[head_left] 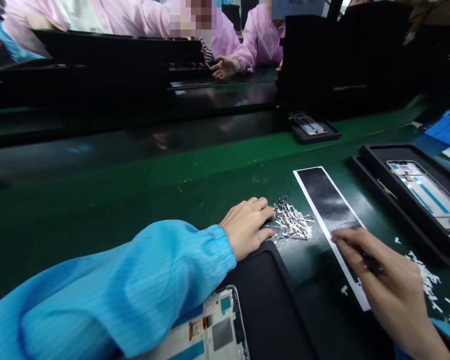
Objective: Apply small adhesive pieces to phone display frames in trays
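Observation:
My left hand (249, 225) lies palm down with its fingers apart, fingertips at the near edge of a heap of small white-and-dark strips (294, 220). My right hand (386, 275) is closed around a dark slim tool (373, 264), mostly hidden by the fingers; its tip does not show. Its fingertips are over a long black sheet with a white border (328, 200). Below my left arm sits a phone frame (223, 320) on a black tray (268, 300), partly covered by the blue sleeve.
To the right, stacked black trays (408, 215) hold another phone frame (427, 192). Small white scraps (429, 280) lie scattered near my right wrist. Farther back is a smaller tray (315, 137). Across the green bench (210, 170), people in pink sleeves work behind dark bins (116, 70).

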The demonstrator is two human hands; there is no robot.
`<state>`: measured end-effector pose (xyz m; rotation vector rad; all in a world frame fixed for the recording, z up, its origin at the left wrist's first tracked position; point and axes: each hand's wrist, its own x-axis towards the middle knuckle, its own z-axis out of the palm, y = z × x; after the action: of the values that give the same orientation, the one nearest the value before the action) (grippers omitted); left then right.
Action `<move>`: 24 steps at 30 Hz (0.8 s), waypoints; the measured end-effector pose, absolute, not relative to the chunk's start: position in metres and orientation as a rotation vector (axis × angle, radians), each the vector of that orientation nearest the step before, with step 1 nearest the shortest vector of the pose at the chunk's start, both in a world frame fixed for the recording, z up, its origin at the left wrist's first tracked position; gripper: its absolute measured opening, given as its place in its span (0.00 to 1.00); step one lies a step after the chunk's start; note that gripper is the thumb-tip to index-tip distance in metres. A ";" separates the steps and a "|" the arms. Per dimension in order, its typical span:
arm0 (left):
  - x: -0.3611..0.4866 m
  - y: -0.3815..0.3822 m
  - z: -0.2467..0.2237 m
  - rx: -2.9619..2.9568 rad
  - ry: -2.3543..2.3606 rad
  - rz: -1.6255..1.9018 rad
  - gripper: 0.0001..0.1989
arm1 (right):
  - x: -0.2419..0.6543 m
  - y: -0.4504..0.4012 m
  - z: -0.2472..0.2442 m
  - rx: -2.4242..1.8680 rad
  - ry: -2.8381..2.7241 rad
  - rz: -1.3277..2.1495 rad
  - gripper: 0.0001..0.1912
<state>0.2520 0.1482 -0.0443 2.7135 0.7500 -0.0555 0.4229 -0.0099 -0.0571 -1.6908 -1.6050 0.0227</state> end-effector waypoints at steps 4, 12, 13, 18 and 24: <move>0.258 0.149 -0.048 2.691 0.730 -0.033 0.07 | 0.420 -0.009 -0.056 -1.633 -1.673 0.017 0.09; 0.251 0.144 -0.037 2.572 0.682 0.064 0.09 | 0.416 -0.002 -0.055 -1.600 -1.696 0.024 0.08; 0.250 0.143 -0.034 2.541 0.678 0.085 0.09 | 0.416 -0.002 -0.055 -1.604 -1.693 0.023 0.08; 0.251 0.127 -0.018 2.323 0.656 0.217 0.06 | 0.411 -0.001 -0.052 -1.658 -1.621 0.277 0.07; 0.257 0.107 -0.011 2.009 0.679 0.358 0.05 | 0.414 -0.003 -0.045 -1.597 -1.259 0.736 0.12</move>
<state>0.2573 0.1074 -0.0107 2.0090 0.6789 0.3584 0.4142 -0.0033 -0.0447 -1.5967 -1.2592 0.7358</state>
